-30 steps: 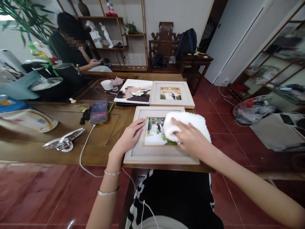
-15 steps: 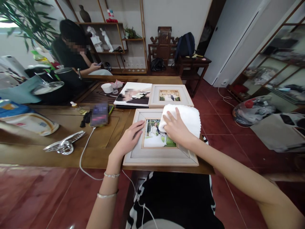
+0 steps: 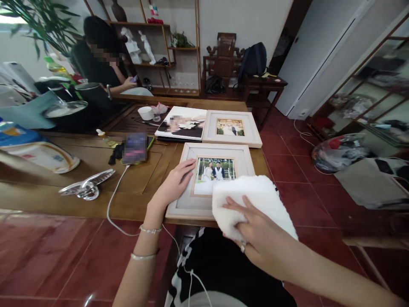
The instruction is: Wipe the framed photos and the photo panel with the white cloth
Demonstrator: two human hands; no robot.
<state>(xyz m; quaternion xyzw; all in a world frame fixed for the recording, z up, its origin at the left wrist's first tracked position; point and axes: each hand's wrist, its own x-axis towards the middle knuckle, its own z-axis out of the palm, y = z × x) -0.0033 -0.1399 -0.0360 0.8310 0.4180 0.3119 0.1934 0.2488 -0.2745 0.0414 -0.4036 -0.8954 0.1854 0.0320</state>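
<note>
A pale wooden picture frame [image 3: 243, 160] with a wedding photo lies flat at the near edge of the wooden table [image 3: 96, 187]. My left hand [image 3: 174, 184] rests flat on the frame's left side, fingers stretched out. My right hand [image 3: 252, 232] presses a white folded towel [image 3: 252, 196] over the frame's near right corner, fingers spread on the cloth. The towel hides the lower right part of the frame and overhangs the table edge.
A second framed photo [image 3: 231, 128] and a photo album [image 3: 182, 123] lie just beyond. A phone [image 3: 134, 148] with a white cable, a silver ornament [image 3: 84, 187], a white cup [image 3: 146, 113] and a plate [image 3: 44, 157] are to the left. A person [image 3: 102, 64] sits at the far side.
My right hand has dragged the towel from the upper right of the frame toward me, to the near right corner, uncovering the photo. The left hand has stayed in place.
</note>
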